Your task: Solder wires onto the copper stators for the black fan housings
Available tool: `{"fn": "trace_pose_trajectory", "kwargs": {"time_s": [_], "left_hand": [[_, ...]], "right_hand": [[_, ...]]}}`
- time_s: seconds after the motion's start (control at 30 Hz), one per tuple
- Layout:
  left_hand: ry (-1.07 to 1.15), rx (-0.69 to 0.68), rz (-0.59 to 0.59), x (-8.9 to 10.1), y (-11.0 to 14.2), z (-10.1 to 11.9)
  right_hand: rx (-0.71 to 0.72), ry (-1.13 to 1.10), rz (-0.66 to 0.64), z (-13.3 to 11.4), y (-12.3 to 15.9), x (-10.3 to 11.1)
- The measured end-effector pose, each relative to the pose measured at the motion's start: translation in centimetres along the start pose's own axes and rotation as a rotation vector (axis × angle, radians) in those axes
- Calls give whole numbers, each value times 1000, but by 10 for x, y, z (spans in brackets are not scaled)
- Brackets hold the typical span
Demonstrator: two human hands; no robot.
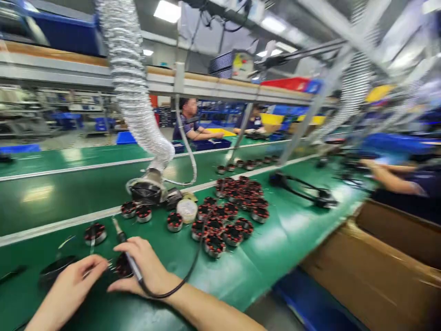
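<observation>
My right hand (149,264) is closed around a soldering iron (135,269), whose tip points up and away from me. Its black cable loops over my right forearm. Between my right thumb and fingers sits a motor stator (122,265) with dark and red windings, partly hidden. My left hand (77,278) is just left of it, thumb and forefinger pinched together near thin wire ends; what they grip is too small to make out. A blurred dark round part (55,271) lies beside my left hand. Another stator (95,233) stands beyond it on the green bench top.
Several stators (215,243) are clustered right of centre on the green bench (268,257). A ribbed silver duct (127,78) hangs down to a dark hood (146,191), near a white roll (187,210). Cardboard boxes (375,276) stand at right. Co-workers sit across the line and at right.
</observation>
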State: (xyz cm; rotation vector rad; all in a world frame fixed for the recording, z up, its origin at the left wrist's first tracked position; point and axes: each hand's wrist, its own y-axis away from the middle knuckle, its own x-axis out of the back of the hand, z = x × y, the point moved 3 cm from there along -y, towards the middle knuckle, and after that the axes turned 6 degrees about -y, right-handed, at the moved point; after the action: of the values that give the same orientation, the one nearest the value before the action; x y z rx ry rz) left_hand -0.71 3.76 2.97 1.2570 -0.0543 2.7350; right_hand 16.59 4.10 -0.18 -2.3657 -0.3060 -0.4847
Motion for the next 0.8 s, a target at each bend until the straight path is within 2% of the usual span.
{"fn": "trace_pose_trajectory", "kwargs": {"time_s": [0.1, 0.17, 0.4, 0.5, 0.63, 0.8], "left_hand": [[65, 12, -76, 4, 7, -5], [94, 12, -76, 1, 7, -3], [181, 9, -100, -11, 10, 11], [170, 29, -80, -11, 12, 11], [173, 51, -54, -10, 13, 11], [161, 74, -49, -8, 14, 13]], "right_hand": [[-27, -155, -55, 2, 2, 3], [-57, -192, -75, 3, 3, 5], [-128, -148, -72, 6, 0, 6], [-113, -144, -55, 6, -1, 8], [-25, -201, 59, -2, -2, 14], [-126, -241, 382, -6, 5, 24]]}}
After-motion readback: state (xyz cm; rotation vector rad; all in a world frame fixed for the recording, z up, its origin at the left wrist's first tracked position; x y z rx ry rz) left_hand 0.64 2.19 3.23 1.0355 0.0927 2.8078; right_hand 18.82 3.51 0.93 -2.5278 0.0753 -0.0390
